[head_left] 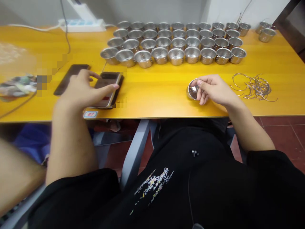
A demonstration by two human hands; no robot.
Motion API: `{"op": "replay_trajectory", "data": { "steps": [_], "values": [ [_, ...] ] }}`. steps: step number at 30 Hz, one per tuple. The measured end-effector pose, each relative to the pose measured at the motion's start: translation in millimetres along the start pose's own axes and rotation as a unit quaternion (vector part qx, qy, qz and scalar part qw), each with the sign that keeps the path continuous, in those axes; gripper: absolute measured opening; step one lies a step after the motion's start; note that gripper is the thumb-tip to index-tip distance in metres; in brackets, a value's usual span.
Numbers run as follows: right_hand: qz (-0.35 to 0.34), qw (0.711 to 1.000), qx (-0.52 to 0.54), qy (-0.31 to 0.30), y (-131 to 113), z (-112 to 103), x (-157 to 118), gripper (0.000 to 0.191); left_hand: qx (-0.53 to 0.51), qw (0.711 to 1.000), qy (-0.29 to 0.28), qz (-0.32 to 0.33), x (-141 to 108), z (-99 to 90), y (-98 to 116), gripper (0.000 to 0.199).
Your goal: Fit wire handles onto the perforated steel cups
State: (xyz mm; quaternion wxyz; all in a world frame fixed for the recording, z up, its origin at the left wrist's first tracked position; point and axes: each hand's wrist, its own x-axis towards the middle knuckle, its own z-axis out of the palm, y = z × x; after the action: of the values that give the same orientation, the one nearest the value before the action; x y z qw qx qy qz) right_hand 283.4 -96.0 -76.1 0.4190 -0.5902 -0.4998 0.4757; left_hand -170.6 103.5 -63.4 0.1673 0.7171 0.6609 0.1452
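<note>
My left hand (83, 90) hovers over a phone in a dark case (115, 90), thumb and fingers apart, holding nothing. A second dark phone (69, 79) lies beside it, partly behind that hand. Right of centre, near the table's front edge, my right hand (209, 89) has its fingers closed on the rim of a small steel cup (191, 90), which is tilted; a thin wire shows at the rim. A tangle of curved wire handles (258, 87) rests to the right of this hand.
Several rows of perforated steel cups (176, 56) stand along the back of the yellow table (152, 86). More cups (267, 35) are at the back right. A white power strip (83, 25) lies at the back left. Another person's arm (19, 175) shows at lower left.
</note>
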Motion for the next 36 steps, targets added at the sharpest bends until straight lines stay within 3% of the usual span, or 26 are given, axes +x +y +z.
{"op": "replay_trajectory", "data": {
  "steps": [3,6,9,12,14,17,18,20,22,24,26,28,32,34,36],
  "values": [
    [-0.021,1.0,0.018,-0.014,6,-2,3,0.034,-0.037,0.999,-0.019,-0.008,3,0.0,5,0.125],
    [-0.034,0.999,0.028,-0.019,9,-4,4,0.037,-0.031,0.999,-0.033,-0.015,6,-2.0,15,0.174],
    [-0.035,0.999,0.027,-0.022,9,-4,4,0.038,-0.046,0.999,0.0,0.021,2,-5.9,29,0.202],
    [-0.037,0.999,0.026,-0.024,9,-4,3,0.037,-0.052,0.991,0.063,0.104,-9,-11.3,39,0.2],
    [-0.034,0.999,0.025,-0.023,8,-4,3,0.036,-0.038,0.98,0.094,0.172,-19,-14.3,44,0.186],
    [-0.028,0.999,0.017,-0.021,7,-4,3,0.034,-0.035,0.933,0.193,0.301,-42,-11.3,61,0.159],
    [-0.028,0.999,0.015,-0.022,7,-4,3,0.033,-0.067,0.921,0.2,0.327,-50,-6.4,71,0.151],
    [-0.031,0.999,0.014,-0.024,7,-3,3,0.033,-0.157,0.927,0.074,0.334,-66,11.7,97,0.142],
    [-0.035,0.999,0.017,-0.025,6,-3,3,0.034,-0.206,0.911,-0.08,0.348,-74,40.1,127,0.143],
    [-0.04,0.999,0.02,-0.026,6,-3,3,0.036,-0.225,0.895,-0.179,0.342,-73,73.5,154,0.146],
    [-0.042,0.999,0.021,-0.027,6,-3,3,0.035,-0.229,0.89,-0.224,0.325,-66,104.1,174,0.153],
    [-0.043,0.998,0.018,-0.031,7,-3,3,0.034,-0.24,0.877,-0.25,0.332,-59,126.1,187,0.148],
    [-0.054,0.998,0.019,-0.036,9,-4,4,0.037,-0.386,0.782,-0.343,0.349,-53,146.7,195,0.085],
    [-0.063,0.997,0.02,-0.033,9,-2,5,0.041,-0.445,0.764,-0.345,0.315,-53,152.2,193,0.068],
    [-0.071,0.997,0.018,-0.031,9,1,5,0.044,-0.488,0.767,-0.318,0.269,-54,157.0,190,0.065]
  ]
}}
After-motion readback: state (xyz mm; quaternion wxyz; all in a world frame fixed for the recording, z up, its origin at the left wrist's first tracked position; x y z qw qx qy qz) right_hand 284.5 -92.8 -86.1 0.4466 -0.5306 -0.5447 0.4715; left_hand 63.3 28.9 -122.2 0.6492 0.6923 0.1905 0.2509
